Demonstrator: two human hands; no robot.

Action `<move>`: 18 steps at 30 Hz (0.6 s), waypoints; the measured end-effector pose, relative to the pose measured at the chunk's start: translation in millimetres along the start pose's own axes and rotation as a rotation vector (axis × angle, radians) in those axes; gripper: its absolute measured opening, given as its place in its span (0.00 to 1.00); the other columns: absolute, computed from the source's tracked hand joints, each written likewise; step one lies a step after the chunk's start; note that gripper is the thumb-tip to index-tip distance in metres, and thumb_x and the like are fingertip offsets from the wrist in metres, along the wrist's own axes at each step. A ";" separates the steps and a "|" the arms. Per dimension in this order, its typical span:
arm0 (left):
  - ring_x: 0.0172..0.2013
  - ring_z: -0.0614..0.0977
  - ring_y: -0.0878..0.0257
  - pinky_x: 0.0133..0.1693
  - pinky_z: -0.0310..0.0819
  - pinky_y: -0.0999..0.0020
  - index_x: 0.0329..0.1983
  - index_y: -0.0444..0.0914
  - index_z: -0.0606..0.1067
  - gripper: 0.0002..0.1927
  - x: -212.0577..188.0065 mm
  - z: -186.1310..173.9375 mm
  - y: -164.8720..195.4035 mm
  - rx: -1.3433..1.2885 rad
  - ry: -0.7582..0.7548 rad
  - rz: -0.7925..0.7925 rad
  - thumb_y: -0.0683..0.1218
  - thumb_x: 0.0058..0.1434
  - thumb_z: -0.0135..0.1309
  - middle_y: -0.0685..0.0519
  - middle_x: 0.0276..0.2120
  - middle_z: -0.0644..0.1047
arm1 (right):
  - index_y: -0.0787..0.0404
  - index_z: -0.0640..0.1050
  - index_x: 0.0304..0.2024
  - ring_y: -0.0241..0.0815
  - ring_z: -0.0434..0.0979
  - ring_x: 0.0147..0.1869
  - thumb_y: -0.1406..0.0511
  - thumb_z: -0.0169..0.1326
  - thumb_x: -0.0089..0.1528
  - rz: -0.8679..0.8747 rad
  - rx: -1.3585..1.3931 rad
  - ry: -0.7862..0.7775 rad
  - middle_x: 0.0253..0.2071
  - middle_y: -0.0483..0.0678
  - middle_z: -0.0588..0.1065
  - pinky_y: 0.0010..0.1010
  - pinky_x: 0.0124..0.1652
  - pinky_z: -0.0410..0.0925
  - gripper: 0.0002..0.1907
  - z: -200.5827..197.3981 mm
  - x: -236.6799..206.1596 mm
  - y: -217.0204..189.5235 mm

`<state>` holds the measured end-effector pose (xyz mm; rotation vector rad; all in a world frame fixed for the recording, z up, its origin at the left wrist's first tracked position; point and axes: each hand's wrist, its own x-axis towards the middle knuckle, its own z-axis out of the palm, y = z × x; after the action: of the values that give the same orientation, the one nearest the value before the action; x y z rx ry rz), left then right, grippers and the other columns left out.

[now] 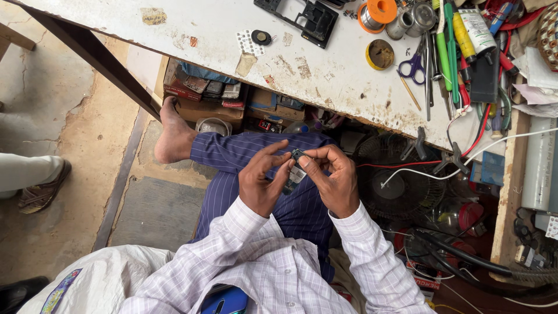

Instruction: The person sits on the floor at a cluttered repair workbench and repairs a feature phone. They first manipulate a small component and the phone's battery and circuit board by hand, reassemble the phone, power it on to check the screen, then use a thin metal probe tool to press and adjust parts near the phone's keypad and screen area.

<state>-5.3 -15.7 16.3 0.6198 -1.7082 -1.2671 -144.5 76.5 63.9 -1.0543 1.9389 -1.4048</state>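
Small black part (297, 154) pinched above fan (401, 186).

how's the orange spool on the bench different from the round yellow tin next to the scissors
The orange spool stands taller, with a wide orange flange over a silvery wound core; the yellow tin is a shallow, open dish. The spool's top is clean and bright, while the tin's inside looks brown and grimy. The spool sits near the bench's far edge; the tin lies nearer the person, beside the purple-handled scissors. Both are round and rest on the white bench, away from both hands.
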 end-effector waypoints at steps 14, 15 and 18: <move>0.49 0.86 0.54 0.49 0.86 0.66 0.38 0.31 0.76 0.04 0.0 4.7 -2.4 0.089 0.077 0.109 0.37 0.65 0.61 0.42 0.50 0.80 | 0.67 0.81 0.40 0.32 0.79 0.36 0.62 0.62 0.64 -0.012 -0.022 0.020 0.35 0.46 0.79 0.22 0.37 0.73 0.12 6.9 1.7 -6.6; 0.49 0.86 0.54 0.49 0.86 0.66 0.37 0.32 0.76 0.04 -0.1 5.2 -3.5 0.085 0.079 0.106 0.37 0.65 0.60 0.43 0.50 0.80 | 0.67 0.81 0.40 0.32 0.80 0.36 0.62 0.62 0.65 -0.014 -0.023 0.020 0.35 0.46 0.79 0.22 0.38 0.73 0.12 7.0 2.2 -6.6; 0.48 0.85 0.54 0.50 0.83 0.64 0.40 0.31 0.77 0.03 -2.0 8.2 -4.5 -0.053 0.122 0.041 0.36 0.66 0.59 0.43 0.49 0.79 | 0.67 0.81 0.40 0.32 0.80 0.36 0.62 0.62 0.64 -0.010 -0.032 0.023 0.35 0.47 0.79 0.22 0.37 0.73 0.12 8.3 2.7 -6.6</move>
<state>-12.0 -11.7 10.7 0.6158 -1.5743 -1.2171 -137.7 68.7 67.4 -1.0687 1.9804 -1.4018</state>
